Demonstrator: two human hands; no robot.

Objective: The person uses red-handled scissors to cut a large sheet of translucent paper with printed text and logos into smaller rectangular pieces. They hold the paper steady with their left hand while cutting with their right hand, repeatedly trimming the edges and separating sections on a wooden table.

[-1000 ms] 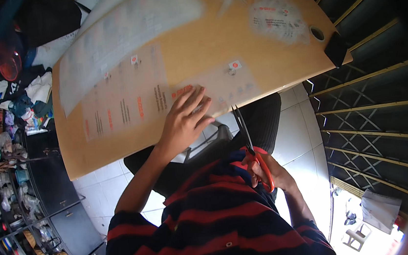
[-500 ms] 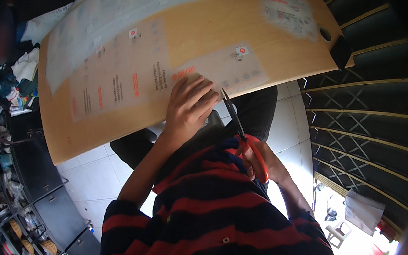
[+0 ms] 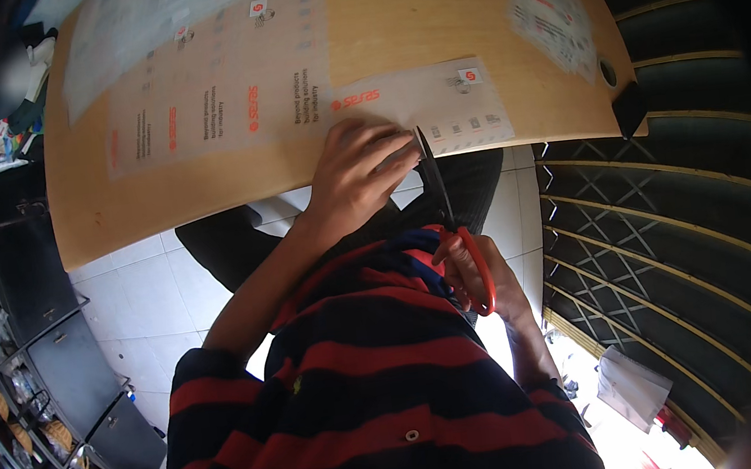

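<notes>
My left hand (image 3: 359, 175) lies over the near edge of the table, its fingers curled together on the border of a clear printed plastic sheet (image 3: 398, 97). Its thumb is hidden. In my right hand (image 3: 491, 264) is a pair of scissors (image 3: 435, 179) with red handles and long dark blades. The blades point away from me, and their tips reach the sheet's near edge just right of my left fingertips. Whether the blades are parted is hard to make out. Beside this sheet, to the left, lie more printed plastic sheets (image 3: 208, 92).
The brown tabletop (image 3: 120, 209) has a round hole (image 3: 608, 74) and a dark corner piece (image 3: 628, 111) at its right. A folding metal gate (image 3: 647, 235) stands on the right. Dark cabinets (image 3: 71, 354) and cluttered shelves line the left. Pale tiles (image 3: 147, 302) cover the floor.
My view has shifted, so the tabletop sits higher in the picture. The scissor tips now overlap the sheet's near edge, close to my left fingers. Both hands keep their hold.
</notes>
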